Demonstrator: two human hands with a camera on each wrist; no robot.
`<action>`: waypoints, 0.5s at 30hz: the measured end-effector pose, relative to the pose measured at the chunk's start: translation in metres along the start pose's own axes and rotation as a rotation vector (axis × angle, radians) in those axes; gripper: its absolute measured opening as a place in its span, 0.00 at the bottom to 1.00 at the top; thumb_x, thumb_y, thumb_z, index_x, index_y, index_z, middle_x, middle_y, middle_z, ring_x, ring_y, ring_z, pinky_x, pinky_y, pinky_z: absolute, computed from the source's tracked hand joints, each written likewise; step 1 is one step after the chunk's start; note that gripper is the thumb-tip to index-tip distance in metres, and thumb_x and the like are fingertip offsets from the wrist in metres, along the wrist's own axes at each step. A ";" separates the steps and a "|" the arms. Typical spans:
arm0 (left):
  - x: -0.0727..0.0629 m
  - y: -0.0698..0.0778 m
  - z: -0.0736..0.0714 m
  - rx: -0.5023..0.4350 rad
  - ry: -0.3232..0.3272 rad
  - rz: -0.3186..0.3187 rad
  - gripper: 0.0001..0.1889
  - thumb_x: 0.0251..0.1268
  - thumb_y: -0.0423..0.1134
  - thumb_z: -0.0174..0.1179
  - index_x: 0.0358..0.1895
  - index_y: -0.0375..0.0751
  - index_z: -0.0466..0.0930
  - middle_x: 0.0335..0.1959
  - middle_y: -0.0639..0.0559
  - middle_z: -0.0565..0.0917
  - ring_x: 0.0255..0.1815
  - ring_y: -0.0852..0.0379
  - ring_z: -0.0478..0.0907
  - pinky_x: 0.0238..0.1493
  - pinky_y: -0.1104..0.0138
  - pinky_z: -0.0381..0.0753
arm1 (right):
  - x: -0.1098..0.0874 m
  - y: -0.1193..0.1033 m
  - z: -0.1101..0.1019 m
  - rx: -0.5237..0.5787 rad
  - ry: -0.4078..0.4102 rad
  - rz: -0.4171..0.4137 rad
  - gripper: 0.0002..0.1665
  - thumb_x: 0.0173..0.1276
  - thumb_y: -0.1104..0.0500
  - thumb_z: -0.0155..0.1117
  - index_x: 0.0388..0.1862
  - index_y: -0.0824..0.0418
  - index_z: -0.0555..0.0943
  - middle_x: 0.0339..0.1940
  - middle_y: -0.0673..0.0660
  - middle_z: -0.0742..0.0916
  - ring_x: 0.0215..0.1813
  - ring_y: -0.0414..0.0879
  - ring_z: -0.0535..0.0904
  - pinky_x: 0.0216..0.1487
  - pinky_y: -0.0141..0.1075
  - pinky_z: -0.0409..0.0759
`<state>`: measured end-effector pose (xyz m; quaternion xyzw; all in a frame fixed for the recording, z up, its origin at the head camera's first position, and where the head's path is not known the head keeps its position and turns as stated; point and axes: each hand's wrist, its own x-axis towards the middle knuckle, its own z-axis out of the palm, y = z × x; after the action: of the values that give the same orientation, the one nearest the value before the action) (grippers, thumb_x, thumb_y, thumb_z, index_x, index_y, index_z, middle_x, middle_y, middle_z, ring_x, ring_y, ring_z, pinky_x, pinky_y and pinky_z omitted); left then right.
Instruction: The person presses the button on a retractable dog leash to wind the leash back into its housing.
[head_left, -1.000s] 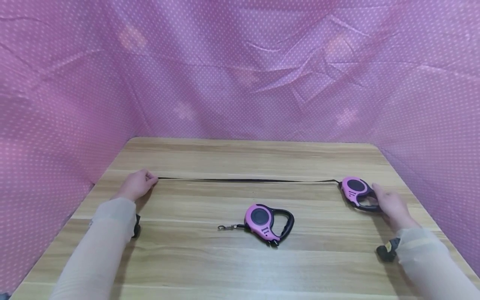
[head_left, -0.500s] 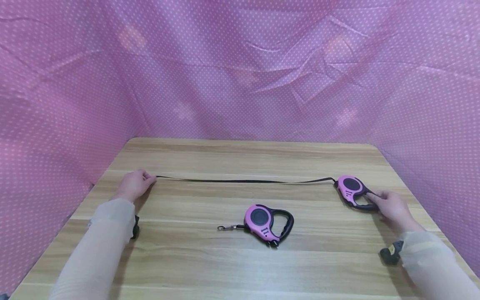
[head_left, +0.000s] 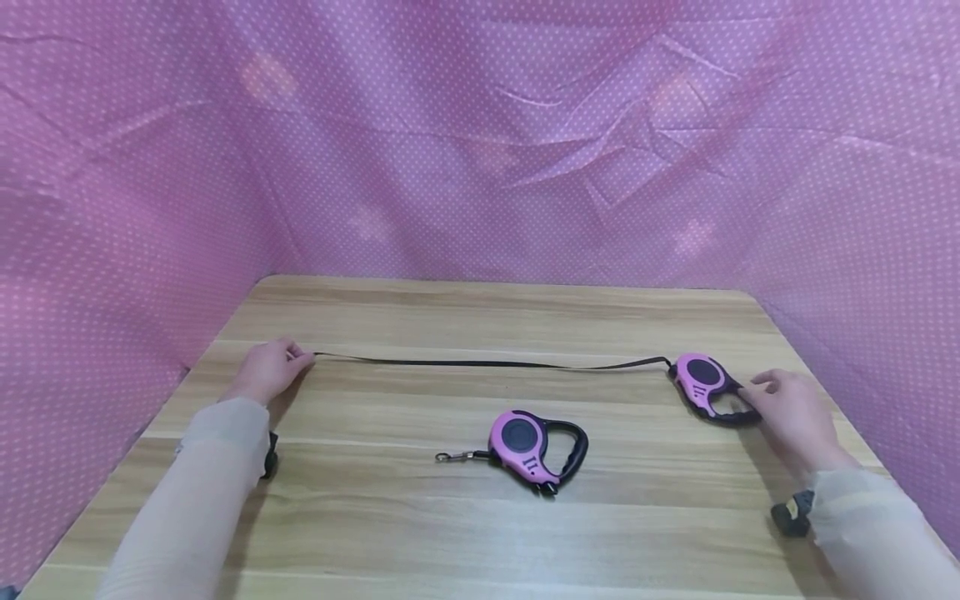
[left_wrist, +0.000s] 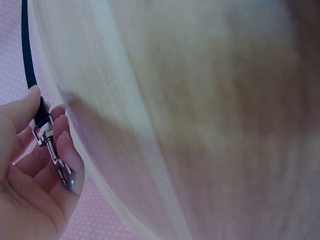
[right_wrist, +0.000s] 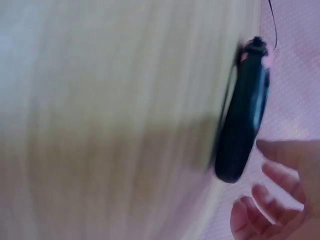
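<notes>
A pink and black retractable dog leash [head_left: 701,369] lies at the right of the table, its black strap [head_left: 480,363] drawn out leftward in a slightly slack line. At the strap's far end, my left hand [head_left: 272,369] pinches the webbing between thumb and fingers, and the metal snap hook [left_wrist: 56,159] lies against those fingers in the left wrist view. Close behind the leash's black handle [right_wrist: 242,120] is my right hand [head_left: 797,417]. Its fingers are relaxed and not wrapped round the handle; whether the nearest fingertip touches it I cannot tell.
A second pink and black retractable leash [head_left: 517,437] rests near the middle of the wooden table [head_left: 375,533], its snap hook [head_left: 453,456] pointing left. Pink dotted cloth [head_left: 480,167] hangs round the back and sides.
My right hand has loosened from the leash handle and drawn back slightly to the right. The leash has shifted a little left and its strap has sagged. The left hand keeps its pinch.
</notes>
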<state>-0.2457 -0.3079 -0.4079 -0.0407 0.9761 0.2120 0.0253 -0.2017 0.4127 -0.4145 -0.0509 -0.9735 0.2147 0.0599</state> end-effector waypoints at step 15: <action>-0.002 0.004 0.002 0.018 -0.003 0.032 0.17 0.74 0.49 0.52 0.44 0.36 0.77 0.45 0.34 0.83 0.47 0.39 0.79 0.52 0.45 0.74 | -0.010 -0.021 0.012 -0.120 -0.038 -0.367 0.18 0.67 0.45 0.67 0.28 0.57 0.88 0.28 0.53 0.88 0.35 0.49 0.81 0.41 0.49 0.78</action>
<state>-0.2439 -0.3032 -0.4079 -0.0245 0.9785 0.2035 0.0235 -0.1954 0.3879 -0.4175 0.1279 -0.9785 0.1426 0.0767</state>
